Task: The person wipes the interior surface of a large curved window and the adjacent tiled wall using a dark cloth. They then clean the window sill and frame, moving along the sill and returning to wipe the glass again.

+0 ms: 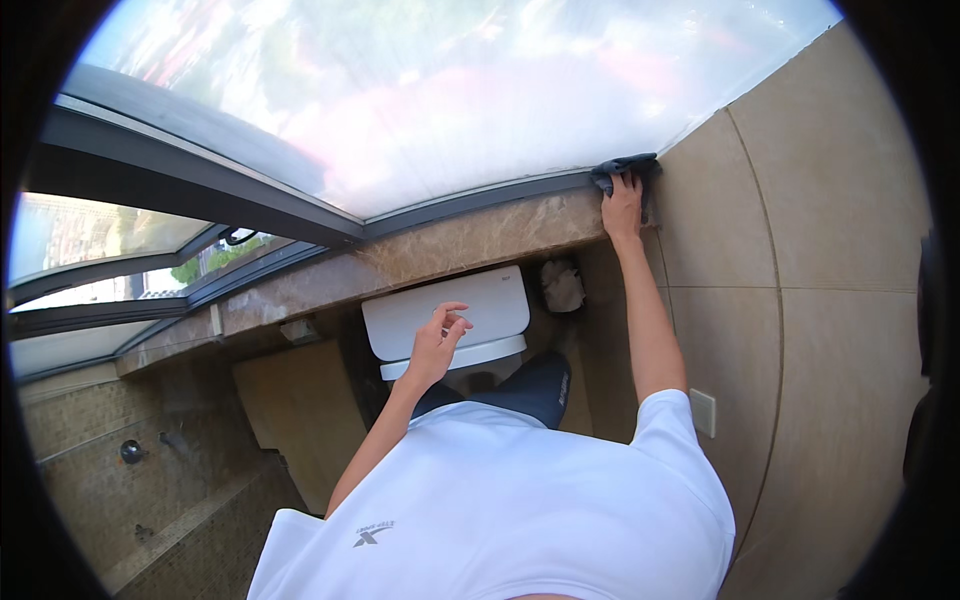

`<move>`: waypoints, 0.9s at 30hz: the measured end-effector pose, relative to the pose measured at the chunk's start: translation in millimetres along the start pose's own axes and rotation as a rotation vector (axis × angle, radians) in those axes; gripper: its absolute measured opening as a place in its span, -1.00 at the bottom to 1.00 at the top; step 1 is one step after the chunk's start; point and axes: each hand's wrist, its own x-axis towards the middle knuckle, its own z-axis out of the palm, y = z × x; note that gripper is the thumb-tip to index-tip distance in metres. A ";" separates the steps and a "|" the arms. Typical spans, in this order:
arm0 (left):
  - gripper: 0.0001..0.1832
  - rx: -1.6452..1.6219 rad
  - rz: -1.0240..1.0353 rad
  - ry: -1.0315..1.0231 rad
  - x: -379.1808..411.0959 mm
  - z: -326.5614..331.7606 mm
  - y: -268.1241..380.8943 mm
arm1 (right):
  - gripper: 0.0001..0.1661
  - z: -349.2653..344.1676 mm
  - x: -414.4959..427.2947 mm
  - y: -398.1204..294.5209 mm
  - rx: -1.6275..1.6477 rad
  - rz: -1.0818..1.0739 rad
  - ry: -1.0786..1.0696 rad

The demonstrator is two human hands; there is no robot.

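At the right end of the marble windowsill (465, 240), my right hand (624, 206) presses a dark grey-blue cloth (626, 163) into the corner where the window frame (480, 201) meets the tiled wall. Part of the cloth lies against the lower edge of the frosted-looking window pane (465, 112). My left hand (439, 341) hangs in the air above the white toilet tank (487, 300), its fingers curled and apart, holding nothing. The toilet bowl lies mostly hidden below my body.
A bin with a crumpled pale liner (562, 286) stands right of the tank. An open window sash (120, 259) with a dark handle (238, 237) is at left. A wall switch plate (703, 412) sits near my right sleeve. Shower fittings (132, 451) are on the lower-left wall.
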 end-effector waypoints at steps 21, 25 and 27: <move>-0.76 -0.071 -0.092 0.116 -32.9 -40.0 -24.2 | -0.45 62.2 -63.3 -180.7 0.169 -0.130 0.016; -0.75 -0.049 -0.082 0.139 -30.2 -53.4 -31.1 | -0.41 85.2 -92.2 -283.1 0.365 -0.252 -0.129; -0.75 -0.035 -0.053 0.166 -24.6 -60.9 -28.9 | -0.37 88.3 -91.2 -297.7 0.399 -0.250 -0.173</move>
